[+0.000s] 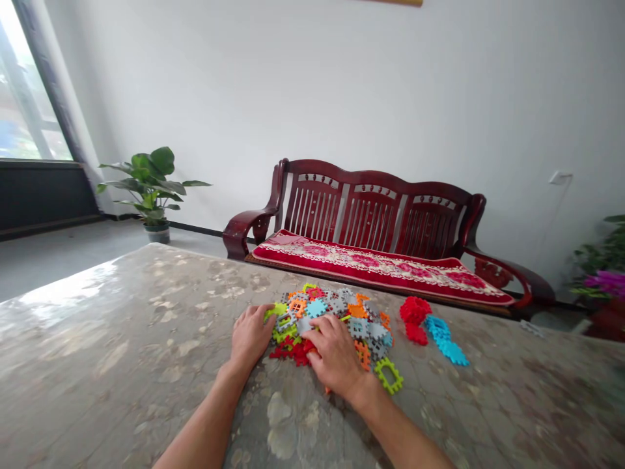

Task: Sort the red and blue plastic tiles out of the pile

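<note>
A heap of flat interlocking plastic tiles (336, 312) in orange, grey, green, blue and red lies on the table (146, 326). My left hand (250, 335) rests at the heap's left edge, fingers curled onto a green tile (275, 311). My right hand (334, 355) lies over the near side of the heap, fingers bent down onto red tiles (291, 354); what they grip is hidden. A green frame-shaped tile (389, 376) lies just right of my right wrist. To the right sit a clump of joined red tiles (415, 318) and a strip of blue tiles (445, 339).
The table has a mottled beige-grey patterned top. Behind it stands a dark wooden bench (381, 228) with a red floral cushion. A potted plant (152, 185) stands by the window at left, another plant (605, 277) at right.
</note>
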`<state>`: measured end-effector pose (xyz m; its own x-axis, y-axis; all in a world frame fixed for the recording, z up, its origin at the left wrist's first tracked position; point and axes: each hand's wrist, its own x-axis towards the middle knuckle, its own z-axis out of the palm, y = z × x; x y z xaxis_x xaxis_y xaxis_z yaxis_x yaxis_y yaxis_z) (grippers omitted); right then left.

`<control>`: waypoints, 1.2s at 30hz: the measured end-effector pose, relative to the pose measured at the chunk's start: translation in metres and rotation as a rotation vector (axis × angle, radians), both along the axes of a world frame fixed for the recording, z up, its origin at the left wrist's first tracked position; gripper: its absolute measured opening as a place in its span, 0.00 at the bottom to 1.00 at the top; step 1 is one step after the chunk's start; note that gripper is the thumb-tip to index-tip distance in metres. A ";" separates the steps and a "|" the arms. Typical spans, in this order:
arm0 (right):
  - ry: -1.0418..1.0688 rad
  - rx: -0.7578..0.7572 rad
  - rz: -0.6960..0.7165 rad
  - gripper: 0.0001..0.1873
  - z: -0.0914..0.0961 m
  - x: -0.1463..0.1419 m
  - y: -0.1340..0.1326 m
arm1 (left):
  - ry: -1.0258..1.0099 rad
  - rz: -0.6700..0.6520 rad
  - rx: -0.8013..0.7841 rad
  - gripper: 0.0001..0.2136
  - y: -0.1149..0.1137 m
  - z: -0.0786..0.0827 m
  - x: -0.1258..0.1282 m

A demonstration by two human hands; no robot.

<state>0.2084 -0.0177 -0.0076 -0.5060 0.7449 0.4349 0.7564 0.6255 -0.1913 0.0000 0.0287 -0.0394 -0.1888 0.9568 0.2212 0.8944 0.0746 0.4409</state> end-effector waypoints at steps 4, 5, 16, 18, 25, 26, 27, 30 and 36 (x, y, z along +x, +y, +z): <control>-0.010 -0.001 -0.002 0.13 -0.004 0.002 -0.004 | -0.007 -0.002 -0.011 0.18 -0.001 0.002 0.001; -0.014 0.005 -0.001 0.13 -0.005 0.003 -0.006 | -0.009 -0.003 -0.015 0.18 -0.001 0.003 0.001; 0.078 0.010 -0.095 0.18 -0.005 0.027 -0.008 | -0.001 -0.006 -0.011 0.18 -0.001 0.002 0.000; 0.123 -0.014 -0.101 0.19 -0.004 0.033 -0.010 | -0.002 -0.006 -0.014 0.18 -0.002 0.003 0.000; 0.225 -0.041 -0.029 0.16 -0.004 0.056 -0.024 | 0.001 -0.010 -0.011 0.18 -0.003 0.005 0.001; 0.250 -0.037 -0.030 0.15 -0.004 0.059 -0.026 | 0.003 -0.012 -0.013 0.18 -0.003 0.005 0.001; 0.277 -0.034 -0.028 0.14 -0.005 0.061 -0.028 | 0.005 -0.013 -0.014 0.18 -0.003 0.005 0.001; 0.374 -0.038 -0.037 0.13 -0.009 0.066 -0.028 | 0.008 -0.014 -0.016 0.18 -0.003 0.004 0.001; 0.667 -0.064 -0.238 0.13 -0.023 0.070 -0.016 | 0.008 -0.018 -0.018 0.18 -0.002 0.003 0.000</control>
<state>0.2785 -0.0339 -0.0309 0.0324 0.8364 0.5471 0.5796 0.4302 -0.6921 0.0000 0.0263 -0.0365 -0.1696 0.9638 0.2059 0.8994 0.0659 0.4322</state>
